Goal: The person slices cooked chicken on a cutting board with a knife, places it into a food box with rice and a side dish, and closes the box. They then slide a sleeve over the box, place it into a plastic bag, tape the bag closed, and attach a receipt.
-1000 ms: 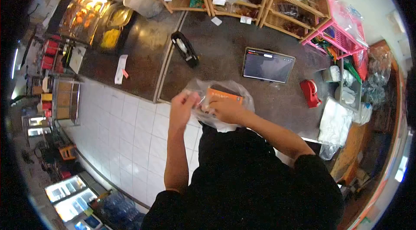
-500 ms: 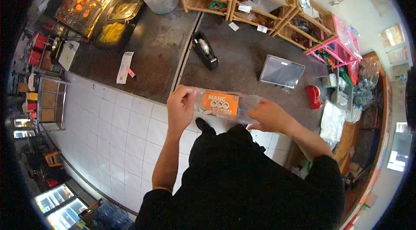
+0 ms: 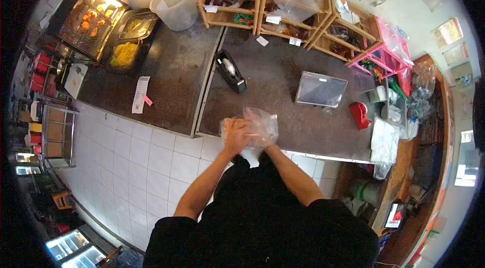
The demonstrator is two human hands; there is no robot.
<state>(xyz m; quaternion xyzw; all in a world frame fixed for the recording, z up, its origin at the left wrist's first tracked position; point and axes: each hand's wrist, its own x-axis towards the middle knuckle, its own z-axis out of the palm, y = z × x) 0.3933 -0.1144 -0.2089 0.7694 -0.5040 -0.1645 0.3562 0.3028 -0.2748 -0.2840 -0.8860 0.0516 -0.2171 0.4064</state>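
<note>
Just in front of my body, over the counter's near edge, I hold a clear plastic bag (image 3: 263, 125). My left hand (image 3: 237, 132) has its fingers closed on the bag's left part, and a little orange shows by those fingers. My right hand (image 3: 270, 148) is at the bag's lower right; clear plastic covers most of its fingers. The bag is crumpled and folded together between both hands. Beyond it on the counter lies a black tape dispenser (image 3: 231, 70) with a roll of tape.
On the dark counter (image 3: 268, 96) stand a tablet (image 3: 321, 89) and a red tape dispenser (image 3: 359, 115). A receipt (image 3: 141, 95) lies left. Behind are wooden racks (image 3: 227, 17), a pink rack (image 3: 380, 51), a white bucket (image 3: 176, 11) and a lit food case (image 3: 88, 20). Plastic bags (image 3: 385, 141) hang right.
Both hands have come closer together, and the bag has gone from stretched out to bunched up. The orange printed box, plain to see before, is now mostly hidden.
</note>
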